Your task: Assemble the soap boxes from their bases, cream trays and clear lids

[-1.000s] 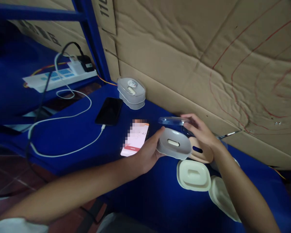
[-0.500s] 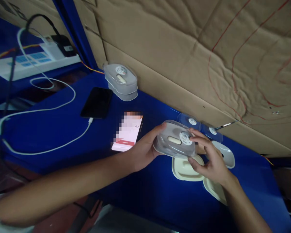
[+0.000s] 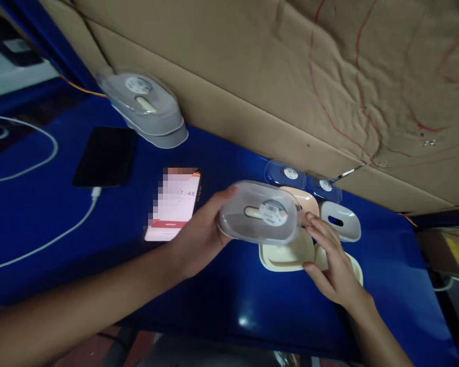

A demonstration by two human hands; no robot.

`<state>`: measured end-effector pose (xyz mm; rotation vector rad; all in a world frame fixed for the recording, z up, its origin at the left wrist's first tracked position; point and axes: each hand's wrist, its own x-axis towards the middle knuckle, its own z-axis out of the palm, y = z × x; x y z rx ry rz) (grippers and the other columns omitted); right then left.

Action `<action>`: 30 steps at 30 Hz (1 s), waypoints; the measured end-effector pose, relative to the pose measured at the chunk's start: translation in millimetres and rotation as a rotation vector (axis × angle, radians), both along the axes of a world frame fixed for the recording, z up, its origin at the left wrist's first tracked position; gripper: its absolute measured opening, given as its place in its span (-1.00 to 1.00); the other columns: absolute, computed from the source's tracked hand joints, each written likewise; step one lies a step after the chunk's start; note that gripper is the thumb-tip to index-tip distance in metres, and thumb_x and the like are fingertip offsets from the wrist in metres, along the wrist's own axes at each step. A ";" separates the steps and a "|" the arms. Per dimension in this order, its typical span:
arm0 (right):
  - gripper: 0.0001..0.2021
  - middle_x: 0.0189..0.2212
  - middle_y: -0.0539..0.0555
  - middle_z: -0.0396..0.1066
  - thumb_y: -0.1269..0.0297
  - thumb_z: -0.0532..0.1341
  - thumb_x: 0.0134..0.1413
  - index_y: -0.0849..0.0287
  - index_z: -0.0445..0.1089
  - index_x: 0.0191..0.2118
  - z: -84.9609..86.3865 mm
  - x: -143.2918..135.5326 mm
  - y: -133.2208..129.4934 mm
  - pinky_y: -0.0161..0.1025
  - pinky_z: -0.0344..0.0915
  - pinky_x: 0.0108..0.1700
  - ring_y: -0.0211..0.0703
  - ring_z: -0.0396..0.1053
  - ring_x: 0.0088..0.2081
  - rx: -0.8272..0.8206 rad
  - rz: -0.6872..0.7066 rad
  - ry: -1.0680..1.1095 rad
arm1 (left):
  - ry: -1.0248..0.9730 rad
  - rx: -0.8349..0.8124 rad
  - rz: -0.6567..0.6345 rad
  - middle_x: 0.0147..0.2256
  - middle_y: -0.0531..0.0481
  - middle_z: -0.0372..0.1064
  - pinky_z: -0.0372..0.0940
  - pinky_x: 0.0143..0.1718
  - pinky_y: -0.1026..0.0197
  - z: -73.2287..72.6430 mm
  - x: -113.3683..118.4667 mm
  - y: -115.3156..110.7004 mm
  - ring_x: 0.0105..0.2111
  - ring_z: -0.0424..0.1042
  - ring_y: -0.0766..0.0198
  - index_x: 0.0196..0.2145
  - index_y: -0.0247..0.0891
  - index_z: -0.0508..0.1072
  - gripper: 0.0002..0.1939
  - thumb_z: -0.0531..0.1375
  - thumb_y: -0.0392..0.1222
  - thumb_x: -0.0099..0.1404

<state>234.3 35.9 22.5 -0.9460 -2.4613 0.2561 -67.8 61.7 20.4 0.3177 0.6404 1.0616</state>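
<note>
Moved: lidded soap case [image 3: 258,213] sits a bit further left than half a second back; right hand [image 3: 331,265] has dropped off its lid
Left hand [image 3: 199,237]: clamps the case's left end, thumb on top, fingers under
Right hand grip: open, holding nothing, fingertips just off the case's right end
Case axis: long side runs left-right, between both hands; left hand nearer
Below grip: cream trays [image 3: 286,252] on blue table [image 3: 229,306]
Writing: round sticker [image 3: 273,213] unreadable; phone [image 3: 174,204] left of grip shows "7:48"
</note>
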 end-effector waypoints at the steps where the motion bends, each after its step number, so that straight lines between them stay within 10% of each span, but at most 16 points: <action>1: -0.28 0.48 0.26 0.19 0.23 0.27 0.39 0.07 0.05 0.55 -1.3 3.1 -1.4 0.31 0.26 0.41 0.27 0.18 0.48 -0.005 -0.022 -0.016 | 0.025 -0.024 0.032 -0.23 -0.01 0.63 0.51 -0.06 0.21 1.0 -1.5 3.1 -0.09 0.60 0.14 -0.16 -0.19 0.63 -0.76 0.29 0.03 0.48; 11: -0.63 0.29 0.24 0.49 0.20 0.25 0.47 0.12 0.38 0.28 -2.4 -7.5 2.1 0.23 0.31 0.35 0.17 0.39 0.35 -0.018 0.020 -0.270 | 0.279 0.034 0.241 0.08 -0.06 0.60 0.43 0.26 0.02 4.1 -8.7 20.8 0.25 0.46 0.04 0.09 -0.20 0.56 -0.71 0.15 -0.03 0.60; 17: -0.49 0.26 0.21 0.51 0.00 0.31 0.40 0.11 0.36 0.32 -1.9 -13.5 -8.3 0.21 0.37 0.30 0.18 0.44 0.29 -0.054 0.040 -0.300 | 0.476 0.067 0.179 0.23 -0.12 0.49 0.26 0.41 -0.08 -0.4 -6.1 20.9 0.38 0.32 -0.03 0.18 -0.19 0.51 -0.68 0.17 -0.06 0.59; 20: -0.41 0.31 0.23 0.47 -0.04 0.29 0.41 0.13 0.30 0.39 -4.7 -20.5 -14.1 0.20 0.38 0.30 0.19 0.42 0.31 -0.105 0.088 -0.325 | 0.655 0.106 0.235 0.41 -0.10 0.27 0.04 0.52 -0.07 -11.5 -9.2 25.0 0.46 0.19 0.05 0.46 -0.10 0.18 -0.44 0.15 -0.10 0.60; 26: -0.55 0.35 0.23 0.42 0.23 0.16 0.52 0.12 0.27 0.41 -6.7 -19.0 -7.2 0.14 0.31 0.35 0.10 0.35 0.38 -0.038 -0.031 -0.216 | 1.081 0.528 0.183 0.62 -0.08 -0.42 -0.31 0.58 -0.13 -38.2 -24.3 31.7 0.60 -0.38 0.02 0.58 -0.02 -0.30 -0.13 0.17 -0.07 0.59; 30: -0.55 0.37 0.27 0.39 0.31 0.12 0.53 0.18 0.27 0.42 -16.4 -10.0 9.2 0.21 0.20 0.39 0.17 0.33 0.40 0.066 -0.330 -0.238 | 1.347 0.890 0.304 0.58 -0.20 -0.18 -0.19 0.56 -0.18 -27.2 -17.8 13.0 0.58 -0.20 -0.05 0.52 -0.18 0.00 -0.30 0.19 -0.13 0.57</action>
